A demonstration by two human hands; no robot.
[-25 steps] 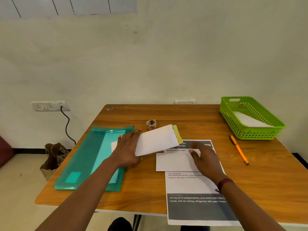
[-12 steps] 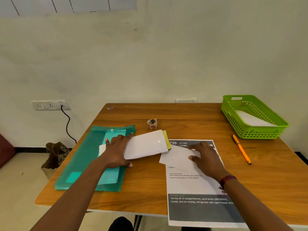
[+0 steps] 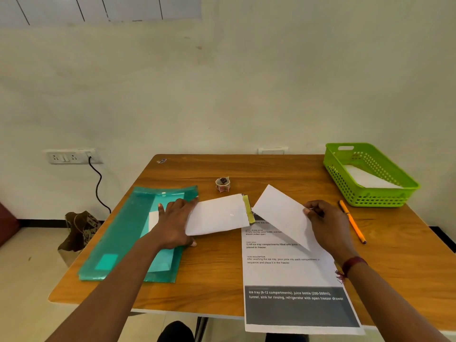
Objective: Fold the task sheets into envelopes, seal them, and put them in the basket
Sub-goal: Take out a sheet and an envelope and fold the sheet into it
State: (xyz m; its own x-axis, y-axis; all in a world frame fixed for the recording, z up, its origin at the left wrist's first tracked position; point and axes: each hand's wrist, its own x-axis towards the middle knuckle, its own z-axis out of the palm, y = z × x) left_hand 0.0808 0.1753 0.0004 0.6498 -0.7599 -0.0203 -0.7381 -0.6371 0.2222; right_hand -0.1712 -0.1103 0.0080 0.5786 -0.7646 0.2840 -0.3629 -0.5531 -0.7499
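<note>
Head view. Hidden or unclear first: the header of the printed task sheet is covered by the envelope and by a folded sheet. Its near edge hangs past the table edge. White paper lies in the green basket, far right, only partly seen over the wall. A white slip shows on the teal folder, mostly behind the left hand. Small roll just beyond the envelope: print too small to read.

Legible on the task sheet: "TASK GOAL", "1) All ice tray compartments filled with juice", "TASK DESCRIPTION", "After washing the ice tray, pour juice into each compartment". On the grey band: "Ice tray (6-12 compartments), juice bottle (200-500ml), funnel, sink for rinsing, refrigerator with open freezer drawer".

Left hand lies flat, fingers straight, on the envelope's left end, over the folder's right edge. Envelope sits mid-table, yellow strip at its right end. Right hand pinches the folded sheet's right edge with curled fingers. That sheet is tilted, its left corner at the strip. Orange pen lies right of that hand, near the basket.
</note>
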